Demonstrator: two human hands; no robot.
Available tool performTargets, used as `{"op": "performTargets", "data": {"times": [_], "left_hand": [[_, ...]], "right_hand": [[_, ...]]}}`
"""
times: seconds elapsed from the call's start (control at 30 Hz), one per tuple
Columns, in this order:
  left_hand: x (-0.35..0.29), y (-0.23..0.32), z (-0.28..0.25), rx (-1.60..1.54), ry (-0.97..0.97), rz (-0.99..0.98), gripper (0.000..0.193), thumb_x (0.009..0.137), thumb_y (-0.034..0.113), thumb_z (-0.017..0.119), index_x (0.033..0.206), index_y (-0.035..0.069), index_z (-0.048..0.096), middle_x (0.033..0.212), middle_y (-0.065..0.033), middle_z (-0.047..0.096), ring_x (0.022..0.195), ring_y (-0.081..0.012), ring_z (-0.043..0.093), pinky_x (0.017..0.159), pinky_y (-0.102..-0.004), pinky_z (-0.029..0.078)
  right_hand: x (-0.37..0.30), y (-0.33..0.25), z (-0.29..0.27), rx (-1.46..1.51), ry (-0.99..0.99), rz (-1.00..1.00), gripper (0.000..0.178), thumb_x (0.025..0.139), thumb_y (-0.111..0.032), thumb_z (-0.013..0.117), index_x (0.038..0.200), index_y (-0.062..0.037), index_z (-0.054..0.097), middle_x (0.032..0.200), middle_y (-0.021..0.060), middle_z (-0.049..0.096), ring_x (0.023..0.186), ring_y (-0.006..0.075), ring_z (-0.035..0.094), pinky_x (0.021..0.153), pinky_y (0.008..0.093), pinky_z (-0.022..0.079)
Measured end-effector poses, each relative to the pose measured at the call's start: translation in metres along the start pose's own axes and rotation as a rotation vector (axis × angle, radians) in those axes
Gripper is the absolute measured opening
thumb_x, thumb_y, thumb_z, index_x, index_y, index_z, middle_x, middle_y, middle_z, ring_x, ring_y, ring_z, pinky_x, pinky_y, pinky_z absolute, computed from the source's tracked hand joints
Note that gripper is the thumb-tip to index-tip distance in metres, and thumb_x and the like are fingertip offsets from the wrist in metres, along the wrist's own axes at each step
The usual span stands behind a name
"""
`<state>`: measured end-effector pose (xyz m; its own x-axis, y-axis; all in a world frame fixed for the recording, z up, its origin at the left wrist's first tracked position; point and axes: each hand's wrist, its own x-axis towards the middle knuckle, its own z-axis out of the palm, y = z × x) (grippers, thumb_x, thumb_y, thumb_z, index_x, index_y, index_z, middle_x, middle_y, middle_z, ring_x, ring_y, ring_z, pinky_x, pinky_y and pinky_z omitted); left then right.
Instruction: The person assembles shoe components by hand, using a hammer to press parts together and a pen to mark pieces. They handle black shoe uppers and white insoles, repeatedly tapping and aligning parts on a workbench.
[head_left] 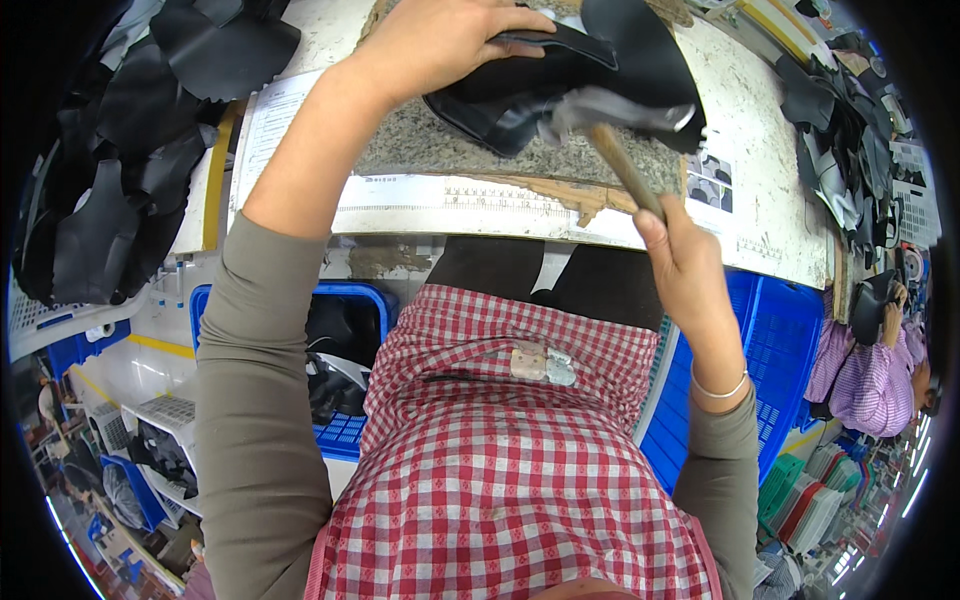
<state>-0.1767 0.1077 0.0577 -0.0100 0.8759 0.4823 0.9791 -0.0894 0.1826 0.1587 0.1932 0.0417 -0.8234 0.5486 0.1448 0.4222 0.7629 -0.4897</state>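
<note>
My right hand (pixel 685 262) is wrapped round the wooden handle of a hammer (pixel 625 168). The metal head, smeared by motion, is over the near right part of a black leather piece (pixel 640 85). With fingers bent over a folded black edge, my left hand (pixel 450 38) grips the leather at its far left side. The leather lies on a speckled stone slab (pixel 415 145) on the white worktable. Whether the hammer head touches the leather, I cannot tell.
Stacked black leather pieces (pixel 110 150) are at the left, and more cut pieces (pixel 840 130) hang at the right. Printed sheets (pixel 270 125) lie beside the slab. Below the table stand blue crates (pixel 745 350). A co-worker in a checked sleeve (pixel 875 390) handles black leather at far right.
</note>
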Motion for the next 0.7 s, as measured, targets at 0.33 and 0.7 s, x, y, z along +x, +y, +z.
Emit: {"op": "performTargets", "data": {"times": [0.33, 0.7], "left_hand": [[0.040, 0.003, 0.002, -0.147, -0.246, -0.063, 0.041, 0.099, 0.049, 0.060, 0.124, 0.019, 0.073, 0.101, -0.0231, 0.074, 0.092, -0.0459, 0.069, 0.083, -0.0534, 0.055], [0.038, -0.001, 0.014, -0.193, -0.193, -0.099, 0.043, 0.099, 0.045, 0.061, 0.123, 0.010, 0.072, 0.106, -0.0244, 0.073, 0.098, -0.0464, 0.067, 0.085, -0.0522, 0.053]], "right_hand": [[0.066, -0.008, 0.012, -0.295, -0.072, -0.130, 0.034, 0.103, -0.034, 0.062, 0.096, -0.0005, 0.057, 0.060, 0.0221, 0.062, 0.059, 0.0432, 0.067, 0.051, 0.0495, 0.052], [0.056, -0.010, 0.010, -0.176, -0.053, -0.016, 0.035, 0.103, -0.033, 0.063, 0.099, 0.0008, 0.059, 0.061, 0.0198, 0.063, 0.056, 0.0403, 0.066, 0.051, 0.0481, 0.052]]}}
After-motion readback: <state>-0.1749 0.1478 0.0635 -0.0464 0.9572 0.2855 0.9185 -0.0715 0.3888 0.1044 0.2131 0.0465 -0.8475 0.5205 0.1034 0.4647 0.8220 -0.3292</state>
